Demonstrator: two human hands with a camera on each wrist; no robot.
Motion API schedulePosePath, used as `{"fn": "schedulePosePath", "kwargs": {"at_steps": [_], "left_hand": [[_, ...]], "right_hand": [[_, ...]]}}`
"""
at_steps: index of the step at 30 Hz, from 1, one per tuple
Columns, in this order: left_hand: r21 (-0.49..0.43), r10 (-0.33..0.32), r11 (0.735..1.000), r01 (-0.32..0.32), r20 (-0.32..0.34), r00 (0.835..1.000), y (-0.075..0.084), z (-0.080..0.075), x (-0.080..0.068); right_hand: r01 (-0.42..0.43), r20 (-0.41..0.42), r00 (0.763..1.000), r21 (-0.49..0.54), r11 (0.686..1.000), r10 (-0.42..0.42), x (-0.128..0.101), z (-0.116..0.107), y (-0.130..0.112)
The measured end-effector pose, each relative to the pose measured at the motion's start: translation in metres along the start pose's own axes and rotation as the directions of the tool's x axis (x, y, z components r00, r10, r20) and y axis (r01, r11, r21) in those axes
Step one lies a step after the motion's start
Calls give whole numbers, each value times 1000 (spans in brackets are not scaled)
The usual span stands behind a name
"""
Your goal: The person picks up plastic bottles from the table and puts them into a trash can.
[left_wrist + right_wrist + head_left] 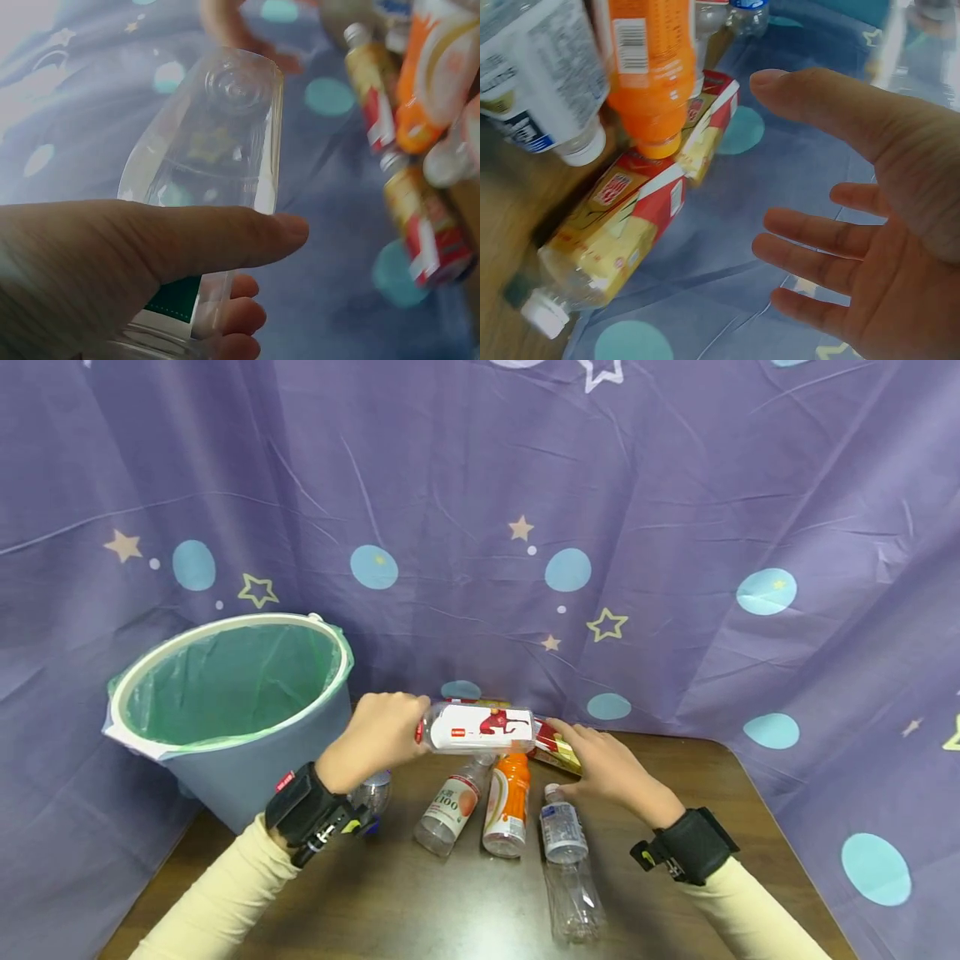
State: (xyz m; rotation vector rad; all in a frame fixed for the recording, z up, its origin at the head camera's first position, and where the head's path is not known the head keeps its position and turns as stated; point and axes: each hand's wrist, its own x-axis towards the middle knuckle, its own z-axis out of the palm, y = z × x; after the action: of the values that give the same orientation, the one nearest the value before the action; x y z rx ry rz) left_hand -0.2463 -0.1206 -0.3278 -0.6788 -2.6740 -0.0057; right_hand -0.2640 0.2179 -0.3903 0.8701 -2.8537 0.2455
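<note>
The left hand (382, 732) clamps its fingers round a clear bottle (480, 729), labelled white with red, above the table (360, 906). The right hand (606, 766) spreads its fingers nearby; a peach-printed bottle (448, 810) reads "100".

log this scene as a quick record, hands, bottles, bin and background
left hand: grips a clear bottle with a white label, raised above the table
right hand: holds nothing, fingers apart
on table: orange bottle, peach-label bottle, blue-label bottle, two red-yellow bottles
partly hidden: another bottle behind the left wrist
bin: at left, upright, green liner
background: purple curtain with stars and ovals
</note>
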Motion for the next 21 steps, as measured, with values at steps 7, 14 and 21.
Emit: {"fn": "schedulePosePath", "kwargs": {"at_steps": [7,14,21], "left_hand": [[44,-40,998,40,9,999,-23,-55,7],[54,-110,993,109,7,994,-50,-96,12],[62,-177,982,178,-24,984,-92,-128,11]], "right_hand": [[-13,14,1000,0,1000,13,-11,7,14],[-38,37,999,6,999,37,-19,14,24],[-40,30,999,24,999,39,-27,17,30]]}}
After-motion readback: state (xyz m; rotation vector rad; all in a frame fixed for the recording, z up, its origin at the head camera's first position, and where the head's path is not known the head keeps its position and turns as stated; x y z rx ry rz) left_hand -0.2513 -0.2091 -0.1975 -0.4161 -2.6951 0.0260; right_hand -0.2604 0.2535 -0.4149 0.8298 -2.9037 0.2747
